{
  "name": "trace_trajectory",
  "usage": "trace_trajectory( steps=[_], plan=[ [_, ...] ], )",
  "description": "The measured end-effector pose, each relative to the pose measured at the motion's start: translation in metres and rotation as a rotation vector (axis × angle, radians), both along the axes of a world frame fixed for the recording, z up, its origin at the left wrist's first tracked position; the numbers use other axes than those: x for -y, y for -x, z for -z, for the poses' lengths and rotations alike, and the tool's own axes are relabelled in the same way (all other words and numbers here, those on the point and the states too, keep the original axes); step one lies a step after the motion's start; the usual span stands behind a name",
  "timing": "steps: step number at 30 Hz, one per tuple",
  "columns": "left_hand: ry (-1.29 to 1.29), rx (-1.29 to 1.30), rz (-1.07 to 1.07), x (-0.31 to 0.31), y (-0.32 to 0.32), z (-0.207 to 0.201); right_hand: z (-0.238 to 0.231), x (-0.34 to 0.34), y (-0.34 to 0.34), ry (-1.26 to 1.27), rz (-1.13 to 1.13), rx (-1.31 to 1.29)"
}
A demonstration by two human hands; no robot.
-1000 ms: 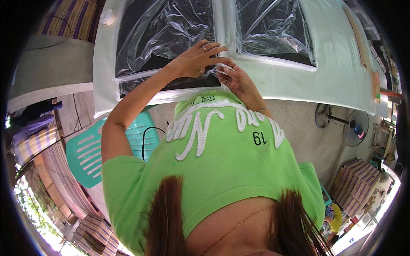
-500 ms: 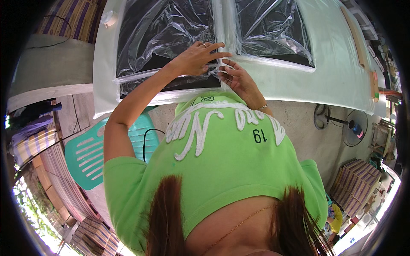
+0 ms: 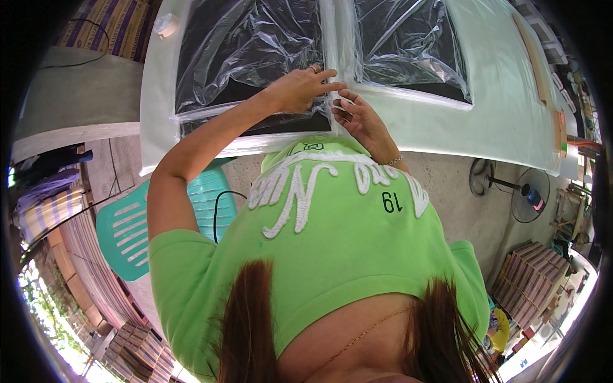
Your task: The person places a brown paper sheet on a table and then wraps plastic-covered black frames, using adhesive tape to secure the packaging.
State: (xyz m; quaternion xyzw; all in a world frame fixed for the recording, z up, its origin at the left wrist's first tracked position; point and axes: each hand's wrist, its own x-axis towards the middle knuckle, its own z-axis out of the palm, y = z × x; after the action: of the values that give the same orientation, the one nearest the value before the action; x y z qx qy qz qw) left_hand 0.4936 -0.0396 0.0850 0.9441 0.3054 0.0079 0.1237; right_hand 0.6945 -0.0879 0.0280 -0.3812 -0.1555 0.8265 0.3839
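2 hands, left hand [image 3: 300,89] and right hand [image 3: 357,118], pinching clear plastic wrap [image 3: 332,76], white table [image 3: 408,121]

1. A teal slatted plastic chair [image 3: 137,226] stands on the concrete floor [image 3: 476,220].
2. A round standing fan [image 3: 527,198] lies well to the right of the chair.
3. Stacked brown cartons [image 3: 530,284] sit below the fan, far right of the chair.
4. A striped woven mat [image 3: 118,25] lies above the chair.

You see a white table [image 3: 504,121] bearing black panels [image 3: 242,51] under clear plastic film [image 3: 408,38]; a green shirt [image 3: 332,242] with white lettering; a teal slatted chair [image 3: 128,230]; a striped mat [image 3: 121,22].
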Motion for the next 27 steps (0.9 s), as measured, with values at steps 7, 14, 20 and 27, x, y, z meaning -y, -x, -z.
trace_trajectory(
  steps=[7,14,20,27],
  plan=[
    [-0.027,-0.046,-0.007,0.000,-0.008,0.000,0.004,0.004,-0.002,0.018,0.032,-0.006],
    [0.005,-0.004,-0.011,-0.003,-0.005,0.000,0.000,0.005,-0.001,0.018,0.055,0.036],
    [-0.030,-0.089,-0.017,0.003,-0.013,0.003,0.008,0.009,-0.003,0.022,0.038,-0.007],
    [0.004,0.005,-0.021,0.000,-0.008,-0.005,0.010,0.005,-0.004,0.010,0.042,-0.015]
  ],
)
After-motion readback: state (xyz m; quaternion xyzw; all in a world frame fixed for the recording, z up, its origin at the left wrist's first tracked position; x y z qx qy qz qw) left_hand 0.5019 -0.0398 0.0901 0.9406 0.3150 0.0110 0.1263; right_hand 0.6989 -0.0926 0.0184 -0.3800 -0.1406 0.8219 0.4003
